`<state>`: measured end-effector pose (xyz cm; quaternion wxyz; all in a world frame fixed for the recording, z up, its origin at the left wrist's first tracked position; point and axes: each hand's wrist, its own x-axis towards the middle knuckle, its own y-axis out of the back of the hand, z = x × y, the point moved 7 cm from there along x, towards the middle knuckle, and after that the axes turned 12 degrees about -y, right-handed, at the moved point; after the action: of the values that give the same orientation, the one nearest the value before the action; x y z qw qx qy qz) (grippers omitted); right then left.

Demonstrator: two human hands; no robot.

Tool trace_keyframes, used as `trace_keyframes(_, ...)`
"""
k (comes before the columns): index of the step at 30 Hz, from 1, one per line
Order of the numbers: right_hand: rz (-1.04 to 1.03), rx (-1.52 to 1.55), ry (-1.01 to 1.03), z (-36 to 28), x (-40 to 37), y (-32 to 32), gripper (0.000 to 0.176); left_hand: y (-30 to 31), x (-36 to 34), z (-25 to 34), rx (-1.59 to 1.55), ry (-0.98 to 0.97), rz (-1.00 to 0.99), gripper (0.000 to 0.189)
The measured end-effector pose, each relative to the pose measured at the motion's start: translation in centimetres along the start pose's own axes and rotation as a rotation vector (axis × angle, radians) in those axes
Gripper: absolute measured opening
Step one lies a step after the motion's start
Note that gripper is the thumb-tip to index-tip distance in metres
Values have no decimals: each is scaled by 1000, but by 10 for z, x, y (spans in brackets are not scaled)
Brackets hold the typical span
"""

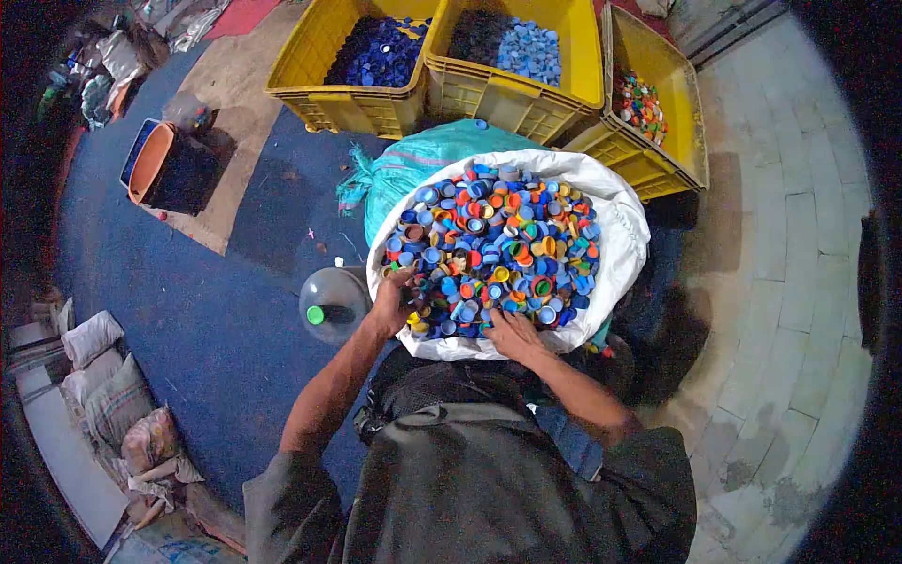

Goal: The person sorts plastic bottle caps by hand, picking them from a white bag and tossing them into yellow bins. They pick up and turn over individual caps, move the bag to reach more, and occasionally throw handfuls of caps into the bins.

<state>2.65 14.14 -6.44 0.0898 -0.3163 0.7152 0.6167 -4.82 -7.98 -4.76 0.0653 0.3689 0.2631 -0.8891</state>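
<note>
A white sack (620,226) with its mouth rolled wide open is full of loose bottle caps (498,249), mostly blue, with orange, red, yellow and green among them. At the sack's left rim is my left hand (392,299), its fingers and thumb apart over the caps; shadow darkens the gap between them. My right hand (512,334) reaches across the near rim, its fingers stretched onto the caps at the front. Nothing shows held in either hand, though the fingertips partly blend into the caps.
Behind the sack lies a tied teal sack (413,155). Yellow crates hold dark blue caps (381,52), light blue caps (531,52) and mixed caps (639,108). A clear jug (336,301) with a green cap is at left. An orange basin (150,162) stands farther off.
</note>
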Motion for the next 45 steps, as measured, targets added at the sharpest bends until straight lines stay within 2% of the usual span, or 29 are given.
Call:
trace_keyframes(3,-20,305,-183,11,1,7,34,4,0,-3,18,-4,19,13)
trace_keyframes(4,40,368,-115,7,1,16,30,3,2,-3,17,-24,-53,13)
trace_keyframes(6,160,495,22,0,-2,36,22,-2,-9,0,56,-52,-34,11)
trace_keyframes(9,260,719,-132,0,-5,73,15,4,-4,-16,84,-57,-50,13)
trace_keyframes(10,303,850,-110,-2,-5,81,18,-6,-13,-13,88,-43,-51,13)
trace_keyframes(11,258,1018,-152,-2,-2,85,18,-12,-18,-12,93,-32,-52,13)
trace_keyframes(13,159,1351,-239,-12,-3,103,20,-24,-20,-17,169,-28,-196,24)
trace_keyframes(14,248,1357,-221,-9,4,97,20,-30,-21,-21,206,-36,-253,29)
trace_keyframes(16,95,1640,-289,-17,8,96,18,-48,-31,-13,265,-57,-378,41)
trace_keyframes(17,13,1780,-324,-23,8,96,17,-53,-32,-13,203,-75,-392,41)
trace_keyframes(18,22,1876,-306,-27,9,99,14,-58,-33,-12,141,-95,-407,40)
trace_keyframes(20,34,1899,-287,-28,11,103,12,-65,-30,-10,34,-128,-375,40)
trace_keyframes(23,9,1929,-268,-30,13,103,12,-72,-34,1,89,-145,-367,43)
trace_keyframes(26,-58,2030,-272,-29,16,95,12,-72,-34,5,200,-226,-309,45)
trace_keyframes(30,-140,2119,-376,-29,15,89,11,-71,-31,5,340,-302,-364,52)
trace_keyframes(32,-108,2298,-307,-29,17,101,11,-72,-33,11,407,-364,-367,56)
trace_keyframes(34,-90,2508,-257,-21,24,101,12,-64,-35,25,689,-633,-293,61)
trace_keyframes(35,-111,2573,-390,-12,23,97,21,-59,-39,32,830,-768,-247,64)
trace_keyframes(36,-127,2610,-347,-10,21,106,25,-52,-46,40,735,-573,-134,67)
trace_keyframes(37,-142,2647,-301,-7,19,113,28,-31,-35,38,897,-709,-47,62)
trace_keyframes(38,-41,2645,-274,-1,18,118,31,-8,-26,28,916,-736,6,58)
trace_keyframes(39,-41,2647,-256,4,17,117,24,1,-28,32,936,-761,59,54)
trace_keyframes(41,35,2664,-380,15,17,104,21,13,-31,29,962,-749,89,49)
trace_keyframes(45,11,2679,-376,13,19,96,16,9,-29,23,1080,-744,101,51)
